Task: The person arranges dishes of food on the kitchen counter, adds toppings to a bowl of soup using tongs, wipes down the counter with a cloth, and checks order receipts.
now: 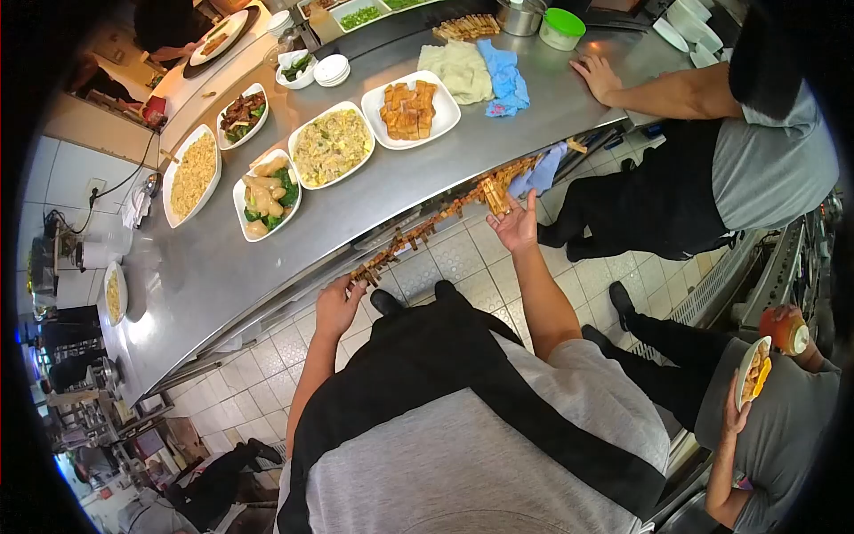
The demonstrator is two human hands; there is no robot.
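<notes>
Right hand (516, 230), palm up, seemingly touches wooden clips (495, 195).

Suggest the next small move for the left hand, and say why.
Probably pinch one off the left end of the row of wooden clothespins along the steel counter: the left hand appears to touch that end, while the upturned right hand has bundled clothespins at its fingers.

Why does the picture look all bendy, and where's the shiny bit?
Head view: the front edge of the counter bows and the corners go black, probably from a wide lens; head view: white glare shines at the counter's lower left; head view: the left hand and right hand look fairly clear.
</notes>
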